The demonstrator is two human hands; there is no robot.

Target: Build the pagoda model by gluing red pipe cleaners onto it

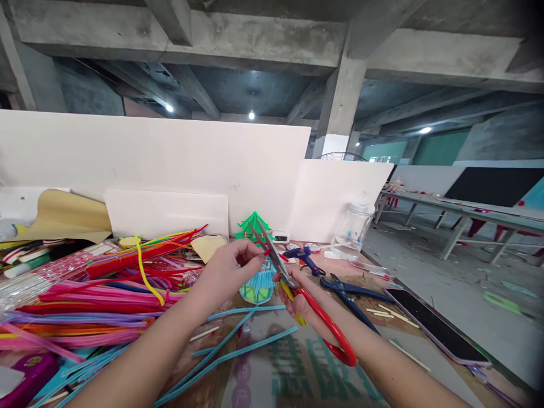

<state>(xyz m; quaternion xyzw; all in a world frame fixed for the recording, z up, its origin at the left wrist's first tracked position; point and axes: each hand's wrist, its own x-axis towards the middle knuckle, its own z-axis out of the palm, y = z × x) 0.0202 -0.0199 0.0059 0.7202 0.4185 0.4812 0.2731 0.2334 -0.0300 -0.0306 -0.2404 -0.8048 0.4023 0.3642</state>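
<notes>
My left hand (232, 266) pinches a short red pipe cleaner (260, 241) and holds it up between the blades of scissors. My right hand (297, 297) grips those scissors (317, 314), which have red and yellow handles and open grey blades pointing up and away. Just behind my hands stand a small blue and green pipe-cleaner basket (256, 286) and a green pipe-cleaner tree (253, 225). Several long blue pipe cleaners (238, 345) lie on the table under my forearms.
A big heap of coloured pipe cleaners (97, 294) fills the left of the table. Blue scissors (352, 294), a glue gun (304, 258), a clear jar (355, 226), thin wooden sticks (393, 313) and a dark phone (436, 326) lie right. White boards (170, 164) stand behind.
</notes>
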